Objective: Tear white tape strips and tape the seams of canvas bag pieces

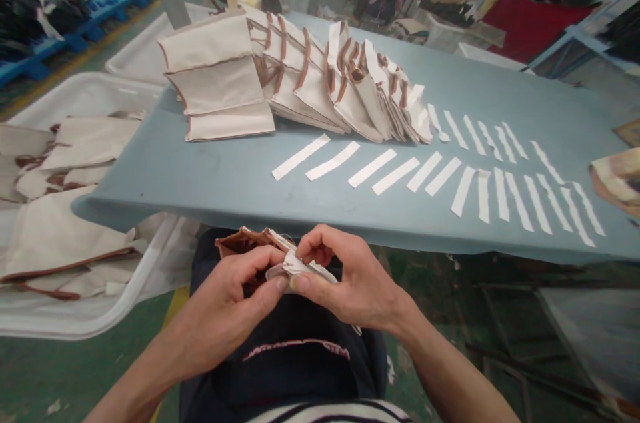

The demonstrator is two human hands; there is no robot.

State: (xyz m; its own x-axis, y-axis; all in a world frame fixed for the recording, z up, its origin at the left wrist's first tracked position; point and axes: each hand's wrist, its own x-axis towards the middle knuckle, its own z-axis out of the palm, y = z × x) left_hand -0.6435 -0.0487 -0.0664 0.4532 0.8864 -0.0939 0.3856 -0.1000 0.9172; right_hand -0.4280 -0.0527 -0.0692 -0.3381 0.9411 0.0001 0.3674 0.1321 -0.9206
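At far left, dark and beige goods lie on a bright blue pallet (80,43). Below it, a large white plastic tub (107,326) with rounded corners holds loose cream cloth pieces edged in brown (65,229), heaped at several angles. Another white tub (135,63) stands behind, its contents partly hidden.

Next comes the table (215,186), covered in blue-green sheeting, with a long overlapping row of folded cream cloth panels with brown binding (300,83) along it. Over the lap, just beyond the table's near edge, the left hand (245,289) is almost closed, thumb and fingers pinching a cream cloth piece with a brown inner side (296,264). This piece slants from upper left, where its brown side faces up, to lower right, where a pale corner shows under the right hand (345,276). The right hand grips the cream edge between thumb and bent fingers, its fingertips near the left thumb.

Rightward over the table lie narrow white strips (373,168) in two rough rows; the leftmost point away and right, the rightmost away and left. Beyond, at upper right, hangs red cloth (525,26).
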